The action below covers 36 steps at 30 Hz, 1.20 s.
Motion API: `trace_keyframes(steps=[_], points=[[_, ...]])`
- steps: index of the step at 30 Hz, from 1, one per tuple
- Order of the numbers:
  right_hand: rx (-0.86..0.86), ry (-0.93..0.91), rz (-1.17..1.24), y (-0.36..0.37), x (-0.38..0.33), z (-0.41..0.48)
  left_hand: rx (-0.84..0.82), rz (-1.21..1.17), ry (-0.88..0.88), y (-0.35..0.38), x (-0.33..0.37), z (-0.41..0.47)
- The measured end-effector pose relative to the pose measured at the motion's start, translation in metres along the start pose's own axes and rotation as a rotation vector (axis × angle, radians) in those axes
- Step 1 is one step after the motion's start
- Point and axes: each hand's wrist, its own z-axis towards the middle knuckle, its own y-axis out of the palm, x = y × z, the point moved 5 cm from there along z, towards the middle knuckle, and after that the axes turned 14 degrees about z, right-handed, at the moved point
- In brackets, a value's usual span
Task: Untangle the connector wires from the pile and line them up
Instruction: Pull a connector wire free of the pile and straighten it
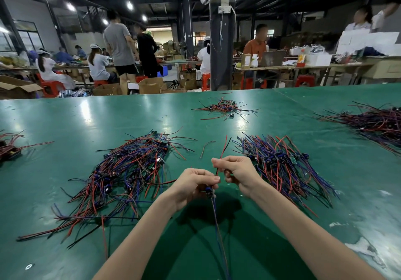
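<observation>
Now we pinch the thin red-and-black connector wire (214, 214) — left hand (196, 184) at its blue plug (209, 192), right hand (238, 173) on the leads (223, 148) — and tugging could tear them.

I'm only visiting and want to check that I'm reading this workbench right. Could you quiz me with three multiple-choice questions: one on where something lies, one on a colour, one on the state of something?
1. Where does the lone loose wire lie?
A. On the table, between the left pile and the right pile
B. On top of the left pile
C. Under the right pile

2. What colour is the table?
A. White
B. Green
C. Brown

3. How is the connector wire at the front held?
A. Lying untouched
B. By one hand only
C. In the grip of both the left hand and the right hand

Answers: 1 A, it rests alone on bare table between them; 2 B, the top is green throughout; 3 C, both hands pinch it above the table.
</observation>
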Motion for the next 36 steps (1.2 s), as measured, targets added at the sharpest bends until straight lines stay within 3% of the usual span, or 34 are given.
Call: trace_keyframes(steps=[10, 22, 25, 28, 32, 36], points=[[0.221, -0.086, -0.021, -0.033, -0.009, 0.013, -0.211, 0.129, -0.011, 0.018, -0.004, -0.007], [0.216, -0.113, -0.064, -0.033, -0.009, 0.015, -0.263, 0.136, -0.014, 0.023, -0.009, -0.006], [0.220, -0.037, 0.048, -0.034, -0.007, 0.016, -0.188, 0.096, 0.000, 0.019, -0.009, -0.002], [0.170, 0.061, 0.051, -0.028, -0.003, 0.011, 0.014, 0.002, -0.004, 0.005, -0.008, 0.004], [-0.022, 0.180, -0.069, -0.007, 0.006, -0.001, 0.327, -0.084, -0.004, -0.021, -0.009, 0.007], [-0.260, 0.317, -0.183, 0.014, 0.017, -0.018, 0.466, -0.118, 0.011, -0.034, -0.011, 0.006]])
